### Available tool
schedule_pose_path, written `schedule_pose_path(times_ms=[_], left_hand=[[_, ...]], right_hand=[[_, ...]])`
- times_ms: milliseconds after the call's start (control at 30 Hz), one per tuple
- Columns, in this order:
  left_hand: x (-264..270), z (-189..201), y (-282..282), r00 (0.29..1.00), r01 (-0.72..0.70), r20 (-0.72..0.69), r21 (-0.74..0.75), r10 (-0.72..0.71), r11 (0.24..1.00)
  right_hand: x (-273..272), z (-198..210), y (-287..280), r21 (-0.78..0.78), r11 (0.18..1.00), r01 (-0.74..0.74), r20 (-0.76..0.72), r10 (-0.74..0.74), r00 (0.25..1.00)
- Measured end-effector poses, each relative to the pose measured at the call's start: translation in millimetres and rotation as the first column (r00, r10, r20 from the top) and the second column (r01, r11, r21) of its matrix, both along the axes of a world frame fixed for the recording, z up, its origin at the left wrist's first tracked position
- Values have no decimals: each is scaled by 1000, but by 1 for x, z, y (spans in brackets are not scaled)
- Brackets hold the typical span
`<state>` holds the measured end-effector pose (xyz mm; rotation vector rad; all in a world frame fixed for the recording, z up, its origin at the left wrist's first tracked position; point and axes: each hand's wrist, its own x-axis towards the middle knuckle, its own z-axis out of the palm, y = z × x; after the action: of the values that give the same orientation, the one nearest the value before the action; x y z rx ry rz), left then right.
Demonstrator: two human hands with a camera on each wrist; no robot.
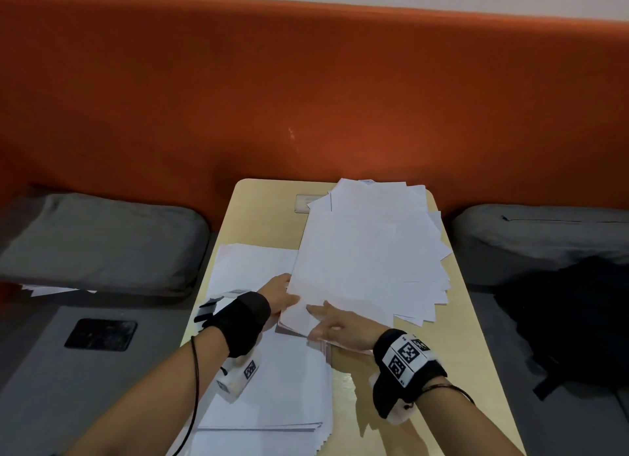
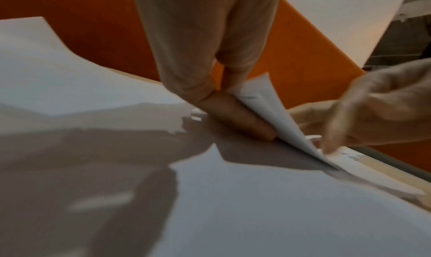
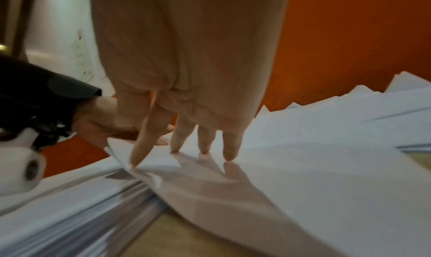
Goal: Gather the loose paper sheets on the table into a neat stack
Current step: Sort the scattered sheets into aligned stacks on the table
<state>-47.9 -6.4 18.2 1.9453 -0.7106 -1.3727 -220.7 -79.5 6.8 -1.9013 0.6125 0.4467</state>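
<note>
A loose fanned pile of white sheets [image 1: 367, 251] covers the right and far part of the light wooden table [image 1: 265, 210]. A squarer stack of sheets [image 1: 272, 394] lies at the near left, partly under my left forearm. My left hand [image 1: 286, 292] pinches the near left corner of the loose pile; the left wrist view shows that corner [image 2: 261, 102] curled up against its fingers. My right hand [image 1: 316, 314] lies just right of it with straight fingers, and in the right wrist view the fingertips [image 3: 204, 148] press on the top sheet [image 3: 326, 168].
An orange padded backrest [image 1: 306, 98] rises behind the table. Grey cushions sit to the left [image 1: 102, 241] and to the right [image 1: 537, 237]. A black bag [image 1: 571, 319] lies at the right. A dark flat device [image 1: 101, 334] rests on the grey bench at the left.
</note>
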Motion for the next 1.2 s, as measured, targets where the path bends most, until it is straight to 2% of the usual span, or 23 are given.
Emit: schedule_pose_path(times_ms=[67, 100, 167, 200, 233, 300, 333, 367, 433, 533, 667, 733, 800, 867, 967, 1033, 1100, 1200], left_hand=[[0, 4, 0, 997, 61, 60, -64, -58, 996], [1, 5, 0, 995, 72, 73, -109, -64, 991], [4, 7, 4, 993, 62, 108, -176, -44, 982], [7, 6, 6, 995, 44, 102, -205, -23, 978], [10, 4, 8, 996, 23, 90, -231, -3, 973], [15, 4, 11, 997, -15, 65, -260, 33, 965], [17, 3, 12, 998, -33, 38, -269, 45, 963], [19, 1, 13, 998, -59, -1, -273, 61, 960], [20, 5, 14, 995, -88, -64, -263, 74, 961], [24, 17, 6, 992, -119, -66, -302, 104, 946], [42, 48, -17, 963, -205, 49, -499, 264, 842], [48, 67, -28, 949, -251, 17, -563, 314, 788], [47, 79, -36, 953, -240, 2, -609, 304, 756], [41, 86, -40, 958, -207, 22, -640, 286, 740], [33, 84, -43, 973, -143, 45, -654, 227, 743], [28, 84, -43, 974, -141, 40, -665, 223, 734], [26, 89, -45, 962, -173, 34, -696, 273, 697], [24, 103, -49, 937, -230, 5, -746, 350, 625]], right_hand=[[-2, -2, -9, -53, 970, 239, 73, -235, 969], [-5, -3, -15, -157, 922, 353, 115, -338, 934], [-12, -1, -28, -351, 759, 548, 170, -524, 835], [-15, 2, -34, -361, 673, 645, 205, -617, 760], [-18, 7, -39, -272, 588, 762, 229, -730, 644], [-22, 23, -44, 67, 435, 898, 208, -886, 414], [-25, 31, -47, 211, 381, 900, 190, -919, 345], [-28, 37, -49, 313, 356, 881, 183, -932, 311], [-28, 50, -51, 395, 408, 823, 244, -910, 334], [-27, 51, -54, 393, 491, 777, 302, -867, 395], [-30, 42, -51, 335, 584, 739, 284, -811, 512], [-31, 39, -49, 339, 612, 714, 242, -791, 562], [-30, 44, -51, 333, 631, 701, 251, -776, 579], [-27, 58, -57, 310, 632, 710, 346, -771, 534], [-22, 85, -71, 340, 557, 758, 508, -787, 350], [-19, 96, -81, 330, 513, 792, 557, -783, 275], [-16, 99, -87, 285, 502, 817, 575, -771, 273], [-12, 100, -86, 218, 522, 825, 578, -750, 322]])
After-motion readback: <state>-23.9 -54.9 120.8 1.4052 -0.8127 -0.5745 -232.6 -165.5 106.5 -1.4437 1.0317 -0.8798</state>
